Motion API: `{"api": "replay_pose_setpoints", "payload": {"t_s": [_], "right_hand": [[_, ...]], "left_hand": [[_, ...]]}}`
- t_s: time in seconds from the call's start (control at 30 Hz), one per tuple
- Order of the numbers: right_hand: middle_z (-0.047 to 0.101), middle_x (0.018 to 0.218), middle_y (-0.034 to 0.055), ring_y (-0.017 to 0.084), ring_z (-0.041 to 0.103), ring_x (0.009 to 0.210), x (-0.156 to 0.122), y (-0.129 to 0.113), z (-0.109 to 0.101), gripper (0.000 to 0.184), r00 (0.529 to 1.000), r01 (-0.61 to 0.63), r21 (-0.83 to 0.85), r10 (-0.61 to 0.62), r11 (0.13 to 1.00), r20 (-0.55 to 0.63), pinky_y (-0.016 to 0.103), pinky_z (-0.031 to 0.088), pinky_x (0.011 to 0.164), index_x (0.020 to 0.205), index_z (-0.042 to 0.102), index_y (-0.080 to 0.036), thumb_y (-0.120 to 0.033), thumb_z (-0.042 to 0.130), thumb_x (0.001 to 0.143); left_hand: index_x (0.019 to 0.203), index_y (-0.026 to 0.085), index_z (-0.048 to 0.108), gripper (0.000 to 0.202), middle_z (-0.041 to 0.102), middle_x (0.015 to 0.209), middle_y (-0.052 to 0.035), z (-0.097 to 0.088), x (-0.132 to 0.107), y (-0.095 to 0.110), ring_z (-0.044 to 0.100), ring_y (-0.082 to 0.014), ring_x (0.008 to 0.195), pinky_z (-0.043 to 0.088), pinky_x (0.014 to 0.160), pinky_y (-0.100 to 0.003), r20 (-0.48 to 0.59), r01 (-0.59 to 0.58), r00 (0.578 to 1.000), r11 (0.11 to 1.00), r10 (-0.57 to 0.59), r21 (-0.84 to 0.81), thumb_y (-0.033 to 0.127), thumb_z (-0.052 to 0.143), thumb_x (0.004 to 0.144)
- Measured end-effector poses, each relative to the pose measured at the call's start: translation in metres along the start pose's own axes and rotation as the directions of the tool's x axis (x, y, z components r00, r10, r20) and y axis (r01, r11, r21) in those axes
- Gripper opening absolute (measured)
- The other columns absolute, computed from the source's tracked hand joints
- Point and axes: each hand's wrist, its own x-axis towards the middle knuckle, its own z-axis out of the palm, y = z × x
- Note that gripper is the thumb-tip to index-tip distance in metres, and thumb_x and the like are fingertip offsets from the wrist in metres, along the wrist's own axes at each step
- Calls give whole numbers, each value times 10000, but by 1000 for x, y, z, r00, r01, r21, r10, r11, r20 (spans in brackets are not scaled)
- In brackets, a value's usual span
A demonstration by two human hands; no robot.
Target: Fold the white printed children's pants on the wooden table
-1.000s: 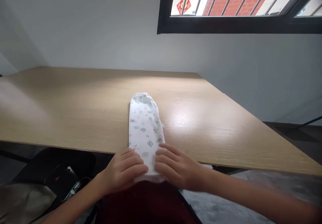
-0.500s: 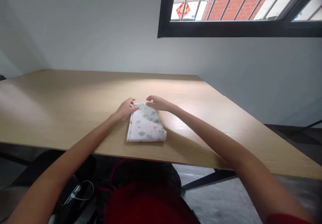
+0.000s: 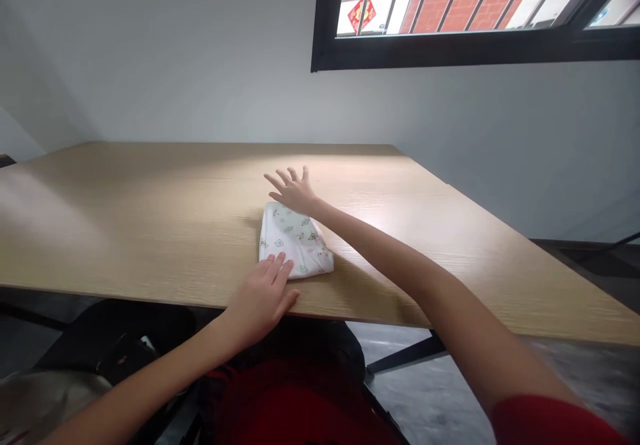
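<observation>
A folded white cloth (image 3: 295, 238) with small printed figures lies flat near the table's front edge; its kind of garment or cover cannot be made out. My left hand (image 3: 263, 298) rests over the near left corner of the cloth, fingers stretched out on it and thumb apart. Above the far edge of the cloth is my right hand (image 3: 293, 190), its fingers spread wide with nothing in them. Part of the far right side of the cloth is hidden behind my right wrist.
The light wooden table (image 3: 150, 218) reaches back to a grey wall (image 3: 200, 52). A dark-framed barred window (image 3: 440, 48) is at the upper right. Below the front edge, a black seat (image 3: 120, 325) stands at the left with a pale cloth-like item (image 3: 45, 398).
My left hand has moved from the cloth's far left corner to its near edge. My right hand has lifted slightly farther back and spread its fingers.
</observation>
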Motion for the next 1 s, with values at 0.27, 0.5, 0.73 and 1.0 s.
{"api": "replay_pose_setpoints", "payload": {"t_s": [0.27, 0.5, 0.73, 1.0], "right_hand": [[444, 1262, 114, 315, 336, 1185, -143, -27, -71, 561, 896, 378, 428, -442, 821, 56, 584, 189, 994, 1221, 486, -190, -516, 571, 773], [587, 968, 84, 166, 551, 888, -183, -29, -101, 233, 929, 266, 699, -370, 664, -2, 280, 472, 736, 1089, 531, -145, -187, 478, 866], [574, 959, 89, 129, 561, 685, -92, -4, -66, 266, 925, -307, 672, 46, 674, 376, 240, 450, 583, 1083, 509, -140, -269, 336, 928], [513, 1156, 131, 255, 467, 1040, -77, -46, -43, 347, 971, -213, 333, 160, 919, 178, 395, 377, 861, 1189, 488, -124, -211, 276, 929]], "left_hand": [[1288, 205, 402, 464, 525, 1251, -87, -6, -38, -16, 505, -242, 1133, 469, 903, -414, -188, -152, 975, 974, 119, -171, 326, 503, 852], [937, 214, 640, 214, 680, 844, -3, -45, -36, -21, 630, -153, 727, 512, 644, -247, -74, -15, 997, 868, -25, -497, 181, 457, 830], [970, 163, 582, 273, 616, 848, -49, -45, 53, -77, 568, -192, 782, 462, 694, -298, 107, 337, 940, 833, -324, -438, 288, 385, 828], [1085, 166, 513, 360, 501, 1135, -140, 3, 81, -62, 409, -287, 1116, 222, 976, -522, -18, 366, 918, 865, -396, -343, 297, 239, 892]]}}
